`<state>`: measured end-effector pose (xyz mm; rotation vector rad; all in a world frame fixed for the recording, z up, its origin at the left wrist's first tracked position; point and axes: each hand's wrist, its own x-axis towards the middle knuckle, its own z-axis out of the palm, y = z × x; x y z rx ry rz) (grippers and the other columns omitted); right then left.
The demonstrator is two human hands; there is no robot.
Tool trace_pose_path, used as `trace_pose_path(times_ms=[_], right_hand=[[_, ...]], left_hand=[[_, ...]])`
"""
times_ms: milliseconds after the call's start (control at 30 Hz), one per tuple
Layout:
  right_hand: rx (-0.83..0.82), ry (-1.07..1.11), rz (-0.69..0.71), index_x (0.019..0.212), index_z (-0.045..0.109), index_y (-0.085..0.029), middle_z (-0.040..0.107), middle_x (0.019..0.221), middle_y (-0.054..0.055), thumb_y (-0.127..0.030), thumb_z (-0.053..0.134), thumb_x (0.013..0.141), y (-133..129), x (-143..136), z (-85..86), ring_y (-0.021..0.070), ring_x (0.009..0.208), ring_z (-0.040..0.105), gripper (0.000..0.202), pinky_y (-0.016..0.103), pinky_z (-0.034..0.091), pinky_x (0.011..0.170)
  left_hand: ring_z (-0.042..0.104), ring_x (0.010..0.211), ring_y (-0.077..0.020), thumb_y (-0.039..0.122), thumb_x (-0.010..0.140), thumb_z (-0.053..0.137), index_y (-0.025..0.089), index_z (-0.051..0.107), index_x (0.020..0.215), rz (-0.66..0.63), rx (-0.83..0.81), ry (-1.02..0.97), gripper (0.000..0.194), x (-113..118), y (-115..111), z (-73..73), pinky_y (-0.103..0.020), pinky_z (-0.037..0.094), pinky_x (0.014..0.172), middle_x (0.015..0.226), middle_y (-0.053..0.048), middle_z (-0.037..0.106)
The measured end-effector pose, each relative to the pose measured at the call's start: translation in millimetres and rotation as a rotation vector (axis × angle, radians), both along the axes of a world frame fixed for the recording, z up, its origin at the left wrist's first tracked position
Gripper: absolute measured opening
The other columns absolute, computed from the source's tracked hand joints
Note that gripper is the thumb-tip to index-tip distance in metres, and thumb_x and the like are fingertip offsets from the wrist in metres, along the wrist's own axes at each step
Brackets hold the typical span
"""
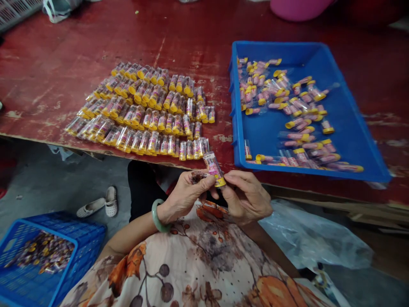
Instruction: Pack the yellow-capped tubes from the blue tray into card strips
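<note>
Just off the table's front edge, both hands are on one small clear tube with a yellow end and a pink-purple label. My left hand, a green bangle on its wrist, pinches the tube's side between thumb and fingers. A dark patterned item shows in the same hand; I cannot make out what it is. My right hand is closed, thumb and forefinger touching the yellow end from the right. Behind the hands, many labelled tubes with yellow ends lie in packed rows on the table.
A blue tray on the red table holds scattered pink-filled tubes. At lower left stands a blue crate with a heap of tubes. Shoes lie on the floor. A clear plastic bag hangs at right.
</note>
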<state>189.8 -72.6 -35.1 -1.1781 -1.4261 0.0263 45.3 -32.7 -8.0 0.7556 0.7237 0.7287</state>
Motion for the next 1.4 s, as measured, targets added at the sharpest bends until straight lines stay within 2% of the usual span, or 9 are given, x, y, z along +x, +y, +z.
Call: trace_pose_path(times_ms=[167, 333, 433, 633, 867, 1000, 1133, 1267, 1400], right_hand=[[-0.003, 0.014, -0.010, 0.099, 0.071, -0.023, 0.073, 0.088, 0.002, -0.007, 0.069, 0.079, -0.8, -2.4, 2.2, 0.0167, 0.077, 0.071, 0.026, 0.030, 0.060, 0.068], [-0.123, 0.227, 0.029, 0.093, 0.072, -0.022, 0.073, 0.087, 0.002, -0.010, 0.070, 0.080, -5.0, -6.4, -3.7, 0.0170, 0.073, 0.071, 0.017, 0.032, 0.062, 0.068], [-0.136, 0.294, 0.062, 0.094, 0.072, -0.022, 0.073, 0.090, 0.002, -0.011, 0.072, 0.079, -6.6, -8.2, -8.6, 0.0168, 0.072, 0.071, 0.019, 0.031, 0.062, 0.067], [-0.158, 0.299, 0.097, 0.095, 0.071, -0.022, 0.073, 0.091, 0.002, -0.013, 0.072, 0.079, -8.7, -11.1, -12.0, 0.0169, 0.071, 0.071, 0.018, 0.030, 0.061, 0.063], [-0.143, 0.285, 0.098, 0.097, 0.070, -0.021, 0.072, 0.092, 0.003, -0.010, 0.072, 0.079, -9.9, -15.1, -12.3, 0.0164, 0.073, 0.070, 0.021, 0.028, 0.060, 0.062], [-0.124, 0.216, 0.081, 0.097, 0.069, -0.021, 0.072, 0.090, 0.002, -0.008, 0.071, 0.079, -7.6, -16.5, -9.9, 0.0155, 0.076, 0.070, 0.023, 0.027, 0.060, 0.064], [-0.099, 0.092, 0.088, 0.098, 0.069, -0.021, 0.072, 0.089, 0.003, -0.007, 0.070, 0.080, -5.7, -17.2, -6.7, 0.0169, 0.078, 0.070, 0.023, 0.030, 0.061, 0.069], [-0.097, -0.066, 0.143, 0.103, 0.070, -0.021, 0.073, 0.092, 0.004, -0.008, 0.072, 0.080, -1.5, -9.9, -2.3, 0.0191, 0.078, 0.071, 0.027, 0.031, 0.061, 0.070], [-0.050, -0.156, 0.063, 0.095, 0.072, -0.022, 0.073, 0.086, 0.003, -0.010, 0.073, 0.081, 3.0, 8.3, 0.9, 0.0184, 0.071, 0.071, 0.018, 0.032, 0.060, 0.070]], left_hand=[[0.042, 0.041, -0.0046, 0.051, 0.077, 0.076, 0.013, 0.067, 0.066, -0.003, 0.009, 0.015, 0.040, 0.1, 0.1, -1.4, -0.021, 0.030, 0.043, 0.056, -0.002, 0.063], [0.043, 0.043, -0.0053, 0.055, 0.078, 0.074, 0.013, 0.067, 0.069, -0.001, 0.010, 0.036, 0.043, -1.3, 0.9, -1.2, -0.021, 0.029, 0.043, 0.056, -0.001, 0.062], [0.044, 0.044, -0.0057, 0.054, 0.078, 0.075, 0.014, 0.067, 0.069, 0.017, 0.004, 0.045, 0.042, -2.4, 0.9, -0.7, -0.021, 0.027, 0.043, 0.054, 0.000, 0.060], [0.042, 0.043, -0.0065, 0.057, 0.075, 0.076, 0.015, 0.060, 0.061, 0.053, 0.013, 0.059, 0.047, -3.2, -0.1, -1.0, -0.023, 0.024, 0.044, 0.050, 0.002, 0.054], [0.039, 0.045, -0.0059, 0.055, 0.079, 0.073, 0.015, 0.054, 0.058, 0.051, 0.021, 0.069, 0.049, -4.7, -1.1, -7.0, -0.023, 0.025, 0.047, 0.049, 0.002, 0.050], [0.036, 0.044, -0.0056, 0.057, 0.078, 0.073, 0.015, 0.054, 0.059, 0.055, 0.007, 0.099, 0.050, -5.5, -0.8, -10.5, -0.024, 0.025, 0.048, 0.049, 0.003, 0.049], [0.034, 0.043, -0.0059, 0.062, 0.075, 0.073, 0.016, 0.056, 0.060, 0.083, -0.001, 0.139, 0.051, -8.9, -1.4, -7.4, -0.025, 0.024, 0.046, 0.049, 0.003, 0.047], [0.030, 0.040, -0.0055, 0.064, 0.076, 0.070, 0.017, 0.053, 0.058, 0.146, 0.072, 0.253, 0.054, -30.6, 11.2, 0.4, -0.025, 0.019, 0.043, 0.046, 0.004, 0.045], [0.031, 0.044, -0.0060, 0.059, 0.073, 0.075, 0.016, 0.062, 0.064, 0.488, 0.342, 0.453, 0.046, -87.6, 55.1, 21.7, -0.024, 0.022, 0.046, 0.048, 0.004, 0.044]])
